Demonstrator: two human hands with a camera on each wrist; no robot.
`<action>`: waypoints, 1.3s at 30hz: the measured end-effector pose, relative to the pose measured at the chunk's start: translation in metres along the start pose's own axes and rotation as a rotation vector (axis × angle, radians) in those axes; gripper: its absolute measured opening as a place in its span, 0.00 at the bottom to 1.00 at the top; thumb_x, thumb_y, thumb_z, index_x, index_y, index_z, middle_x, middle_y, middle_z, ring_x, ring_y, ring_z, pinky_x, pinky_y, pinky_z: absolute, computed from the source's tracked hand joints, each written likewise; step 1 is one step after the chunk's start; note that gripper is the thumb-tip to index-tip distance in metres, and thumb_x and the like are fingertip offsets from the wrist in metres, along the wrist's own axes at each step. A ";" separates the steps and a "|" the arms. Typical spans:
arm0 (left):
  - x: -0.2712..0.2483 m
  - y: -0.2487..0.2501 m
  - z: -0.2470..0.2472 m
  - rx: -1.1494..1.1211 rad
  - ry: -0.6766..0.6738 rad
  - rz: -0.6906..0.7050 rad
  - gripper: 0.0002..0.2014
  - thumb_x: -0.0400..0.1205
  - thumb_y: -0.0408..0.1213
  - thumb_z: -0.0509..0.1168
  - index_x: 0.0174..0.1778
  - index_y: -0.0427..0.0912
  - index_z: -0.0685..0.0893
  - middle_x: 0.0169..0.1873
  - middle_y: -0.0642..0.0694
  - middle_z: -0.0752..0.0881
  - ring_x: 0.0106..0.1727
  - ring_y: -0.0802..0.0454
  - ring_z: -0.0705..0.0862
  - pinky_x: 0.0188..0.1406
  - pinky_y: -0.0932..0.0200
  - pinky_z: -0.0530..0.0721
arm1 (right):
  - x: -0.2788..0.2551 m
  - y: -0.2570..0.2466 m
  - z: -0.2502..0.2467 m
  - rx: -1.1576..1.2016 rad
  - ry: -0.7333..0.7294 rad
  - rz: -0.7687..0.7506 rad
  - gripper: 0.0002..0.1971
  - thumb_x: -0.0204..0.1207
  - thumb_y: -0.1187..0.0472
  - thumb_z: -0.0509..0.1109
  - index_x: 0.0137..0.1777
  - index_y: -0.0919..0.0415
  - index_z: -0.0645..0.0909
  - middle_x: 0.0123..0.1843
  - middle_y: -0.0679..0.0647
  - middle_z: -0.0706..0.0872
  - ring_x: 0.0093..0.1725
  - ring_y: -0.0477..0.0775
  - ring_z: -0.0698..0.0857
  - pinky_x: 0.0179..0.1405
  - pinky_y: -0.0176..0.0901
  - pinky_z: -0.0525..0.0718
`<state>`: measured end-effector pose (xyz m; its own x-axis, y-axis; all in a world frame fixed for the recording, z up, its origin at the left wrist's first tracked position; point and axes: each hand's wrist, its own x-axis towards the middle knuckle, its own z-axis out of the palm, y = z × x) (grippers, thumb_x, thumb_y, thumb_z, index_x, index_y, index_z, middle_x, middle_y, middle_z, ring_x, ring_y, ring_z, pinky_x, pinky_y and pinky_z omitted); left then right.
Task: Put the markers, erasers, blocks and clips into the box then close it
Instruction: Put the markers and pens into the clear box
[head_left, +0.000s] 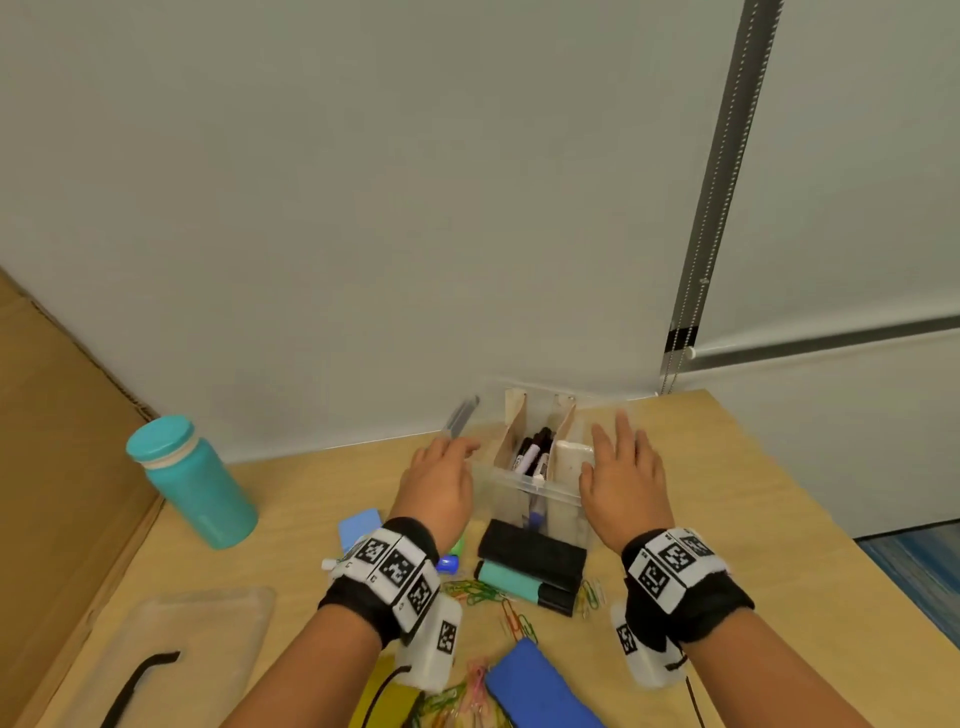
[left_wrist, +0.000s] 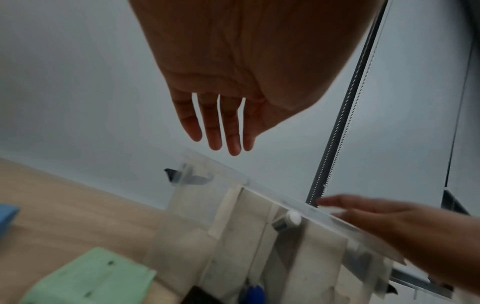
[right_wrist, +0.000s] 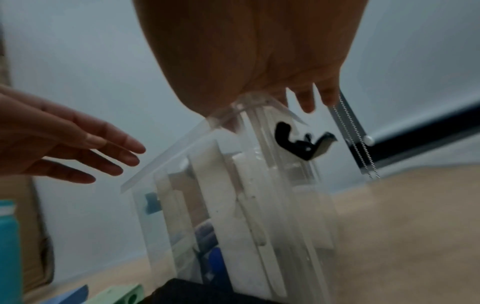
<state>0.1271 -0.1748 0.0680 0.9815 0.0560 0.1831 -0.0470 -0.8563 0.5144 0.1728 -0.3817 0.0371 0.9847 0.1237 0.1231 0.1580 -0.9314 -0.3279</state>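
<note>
A clear plastic box (head_left: 519, 491) with wooden dividers stands open near the wall; several markers (head_left: 532, 452) stand in its middle compartment. My left hand (head_left: 441, 475) hovers at the box's left side with its fingers (left_wrist: 221, 127) straight and apart, holding nothing. My right hand (head_left: 623, 467) lies flat over the box's right compartment, its palm (right_wrist: 259, 61) at the rim. In front of the box lie a black eraser (head_left: 532, 551), a teal highlighter (head_left: 514, 579), loose paper clips (head_left: 475, 592), a blue block (head_left: 358, 527) and a green block (left_wrist: 96, 275).
A teal bottle (head_left: 192, 483) stands at the left by a cardboard sheet (head_left: 57, 441). A clear lid (head_left: 182, 644) with a black latch lies at the near left. A blue pad (head_left: 540, 686) and more clips sit near the table's (head_left: 727, 519) front edge. A wall stands close behind the box.
</note>
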 end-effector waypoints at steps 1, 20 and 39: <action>-0.006 -0.007 -0.002 -0.006 0.010 -0.006 0.18 0.86 0.36 0.52 0.71 0.49 0.73 0.67 0.50 0.76 0.69 0.52 0.71 0.72 0.51 0.72 | -0.002 -0.005 -0.004 -0.006 0.061 -0.108 0.25 0.85 0.50 0.51 0.80 0.56 0.61 0.83 0.60 0.58 0.82 0.63 0.58 0.81 0.58 0.57; -0.062 -0.141 -0.008 0.375 -0.387 -0.300 0.21 0.82 0.35 0.56 0.70 0.55 0.73 0.69 0.47 0.74 0.66 0.44 0.72 0.65 0.49 0.75 | -0.056 -0.052 0.027 -0.057 0.184 -0.671 0.11 0.73 0.58 0.67 0.55 0.55 0.82 0.55 0.50 0.84 0.58 0.54 0.80 0.60 0.47 0.79; -0.042 -0.131 -0.018 0.556 -0.423 -0.102 0.14 0.84 0.34 0.53 0.65 0.42 0.72 0.60 0.43 0.79 0.58 0.42 0.80 0.61 0.50 0.73 | -0.070 -0.071 0.059 -0.406 -0.419 -0.258 0.21 0.82 0.65 0.58 0.74 0.60 0.66 0.70 0.57 0.71 0.68 0.60 0.73 0.58 0.52 0.80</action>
<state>0.0888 -0.0559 0.0086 0.9693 0.0419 -0.2421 0.0398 -0.9991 -0.0136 0.0971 -0.3044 -0.0037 0.8770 0.4085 -0.2529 0.4345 -0.8990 0.0544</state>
